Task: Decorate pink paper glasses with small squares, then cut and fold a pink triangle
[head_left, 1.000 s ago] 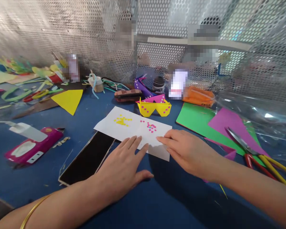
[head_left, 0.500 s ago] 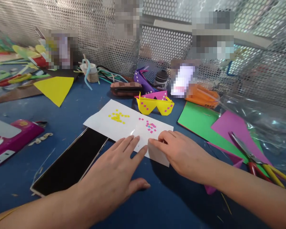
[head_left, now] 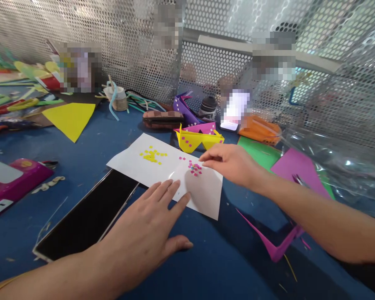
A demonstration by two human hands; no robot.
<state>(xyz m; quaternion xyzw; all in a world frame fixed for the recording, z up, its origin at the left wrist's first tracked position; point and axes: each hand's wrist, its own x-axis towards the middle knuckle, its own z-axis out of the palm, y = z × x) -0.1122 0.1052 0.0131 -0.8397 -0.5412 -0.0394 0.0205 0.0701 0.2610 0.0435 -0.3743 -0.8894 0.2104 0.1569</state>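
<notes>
A white paper sheet (head_left: 162, 166) lies on the blue table (head_left: 206, 258). It carries a cluster of tiny yellow squares (head_left: 151, 155) and a cluster of tiny pink squares (head_left: 194, 167). My left hand (head_left: 146, 231) lies flat and open, its fingertips pressing the sheet's near edge. My right hand (head_left: 229, 162) hovers at the pink squares, thumb and forefinger pinched together; whether a square sits between them is too small to see. Yellow paper glasses (head_left: 200, 141) dotted with pink squares stand just behind the sheet.
A black phone (head_left: 87, 216) lies left of my left hand, with a pink packet (head_left: 9, 185) further left. Green (head_left: 258, 152) and purple paper (head_left: 296, 166), a bent pink strip (head_left: 268, 246) and scissors sit right. Craft scraps, a yellow triangle (head_left: 70, 118) and perforated metal screen (head_left: 128, 50) line the back.
My right hand has left the sheet's near right edge and moved up and forward to the pink squares. The left hand stays pressed on the sheet. The camera has shifted slightly.
</notes>
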